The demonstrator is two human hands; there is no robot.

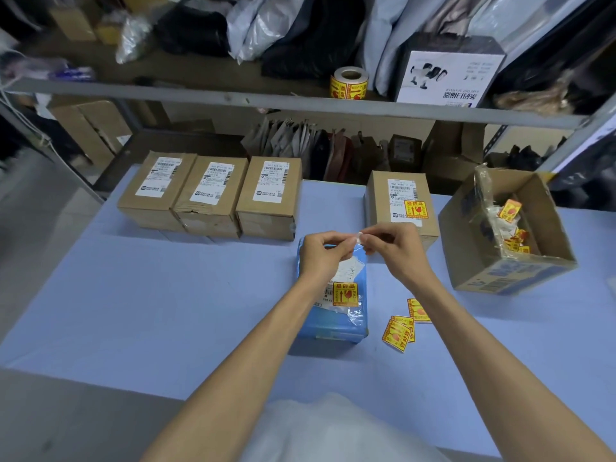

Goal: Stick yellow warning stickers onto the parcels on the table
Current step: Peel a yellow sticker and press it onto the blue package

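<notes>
Loose stickers [403,323] lie right of the parcel [333,315].

Table cover [133,295] pale blue; parcel [333,323] blue, sticker [345,294] yellow with red print; boxes [210,195] brown — white labels.

We seem to be in a small shipping stockroom, the packing corner of a mail-order business. At twelve o'clock a metal shelf rack [300,105] is crammed with grey poly mailer bags [266,25], a boxed product [446,75] and a roll of yellow warning stickers [349,82], with paper bags [293,138] filed on the level below. On the blue-covered table [133,311] we see brown cardboard parcels [213,210] bearing printed shipping labels [213,183] from ten to one o'clock, and at two o'clock an open carton [520,271] holding sticker scraps [510,211].
</notes>
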